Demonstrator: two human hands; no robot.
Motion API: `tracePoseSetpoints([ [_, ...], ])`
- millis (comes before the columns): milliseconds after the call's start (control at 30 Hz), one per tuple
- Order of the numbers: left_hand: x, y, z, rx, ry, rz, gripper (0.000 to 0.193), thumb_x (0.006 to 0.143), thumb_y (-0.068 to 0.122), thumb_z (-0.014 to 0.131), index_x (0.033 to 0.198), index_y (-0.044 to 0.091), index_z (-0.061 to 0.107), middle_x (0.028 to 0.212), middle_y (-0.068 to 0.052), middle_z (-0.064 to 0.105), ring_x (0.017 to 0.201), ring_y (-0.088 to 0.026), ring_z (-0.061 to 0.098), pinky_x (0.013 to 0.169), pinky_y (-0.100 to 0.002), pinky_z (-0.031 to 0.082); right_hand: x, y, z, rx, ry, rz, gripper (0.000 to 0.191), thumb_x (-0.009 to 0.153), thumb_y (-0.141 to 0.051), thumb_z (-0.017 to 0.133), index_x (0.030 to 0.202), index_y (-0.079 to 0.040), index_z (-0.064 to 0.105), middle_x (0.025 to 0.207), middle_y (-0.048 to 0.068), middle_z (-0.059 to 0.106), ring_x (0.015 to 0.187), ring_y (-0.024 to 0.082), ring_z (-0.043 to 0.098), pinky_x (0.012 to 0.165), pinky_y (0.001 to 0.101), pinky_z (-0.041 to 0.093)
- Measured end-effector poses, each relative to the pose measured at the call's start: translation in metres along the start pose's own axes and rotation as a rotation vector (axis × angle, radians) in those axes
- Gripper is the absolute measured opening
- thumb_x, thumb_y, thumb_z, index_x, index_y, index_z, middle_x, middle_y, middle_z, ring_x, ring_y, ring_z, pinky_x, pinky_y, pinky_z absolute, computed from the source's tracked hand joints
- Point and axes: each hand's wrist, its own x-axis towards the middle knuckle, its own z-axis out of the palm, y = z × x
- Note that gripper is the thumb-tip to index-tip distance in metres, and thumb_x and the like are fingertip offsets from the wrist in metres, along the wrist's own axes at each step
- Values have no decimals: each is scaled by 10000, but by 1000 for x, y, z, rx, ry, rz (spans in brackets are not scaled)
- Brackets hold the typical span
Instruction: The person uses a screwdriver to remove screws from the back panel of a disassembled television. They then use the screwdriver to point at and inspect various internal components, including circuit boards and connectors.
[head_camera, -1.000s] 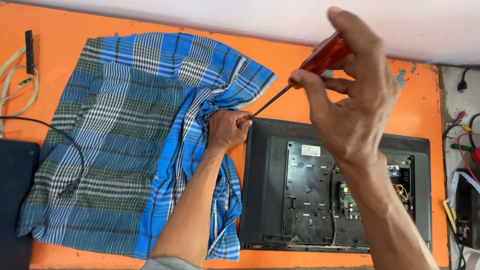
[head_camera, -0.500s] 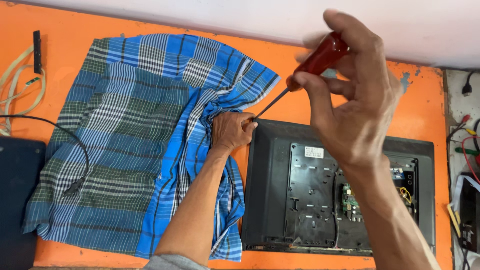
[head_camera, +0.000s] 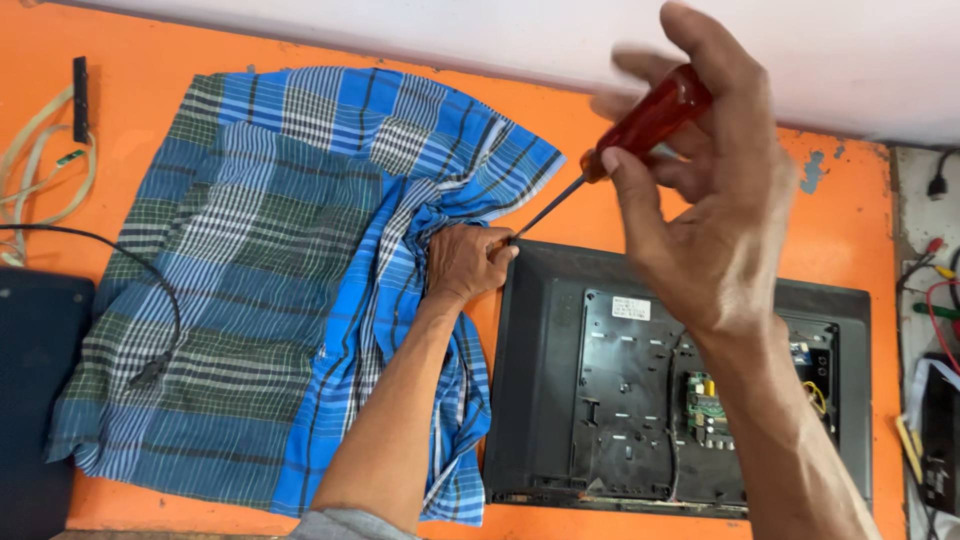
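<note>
The right hand (head_camera: 715, 215) is clenched around the red handle of a screwdriver (head_camera: 640, 125), held raised above the work. The handle sits between thumb and fingers; the dark shaft runs down and to the left from the grip, its tip meeting the upper left corner of the monitor (head_camera: 560, 400). The left hand (head_camera: 465, 262) rests closed at that same corner, fingertips at the screwdriver tip; whether it pinches anything there cannot be told. The monitor lies face down on the orange table (head_camera: 860, 230), its rear cover off and a green circuit board (head_camera: 705, 410) exposed. A blue checked cloth (head_camera: 270, 270) lies spread just left of the monitor, under the left forearm.
</note>
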Motion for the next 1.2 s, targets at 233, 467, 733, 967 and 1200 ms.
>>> tracePoseSetpoints([
  [233, -1, -3, 2, 13, -21, -23, 178, 777, 286, 806, 902, 162, 831, 661, -85, 725, 557, -261, 664, 543, -402, 500, 1, 4, 5, -70, 45, 11, 657, 1038, 6, 885, 1510, -146, 454, 1203, 87, 679, 1066, 204, 771, 889, 296, 684],
  [467, -1, -3, 3, -13, -33, -34, 167, 789, 277, 811, 911, 165, 832, 659, -59, 731, 533, -205, 655, 524, -372, 492, -3, 4, 2, -33, 8, -30, 622, 1068, 74, 761, 1541, -111, 401, 1368, 137, 620, 1181, 232, 735, 981, 295, 707],
  [733, 0, 0, 0, 7, -41, -41, 155, 786, 270, 811, 894, 163, 838, 644, -72, 724, 516, -226, 642, 519, -382, 482, -8, 8, 2, 87, -18, 38, 625, 1073, 138, 674, 1556, -124, 376, 1455, 113, 563, 1281, 243, 679, 1007, 298, 669],
  [967, 0, 0, 0, -19, -33, -40, 143, 797, 258, 794, 895, 161, 832, 665, -64, 736, 529, -216, 661, 521, -371, 494, -3, 5, 5, -61, 29, -17, 655, 1034, 98, 801, 1516, -104, 406, 1425, 136, 565, 1258, 275, 700, 983, 347, 677],
  [1200, -1, 2, -1, -6, -41, -48, 138, 786, 265, 803, 884, 173, 834, 646, -66, 728, 521, -224, 653, 515, -376, 483, -6, 4, 7, 56, -13, -6, 611, 1062, 86, 704, 1533, -105, 365, 1449, 92, 525, 1216, 219, 677, 995, 295, 698],
])
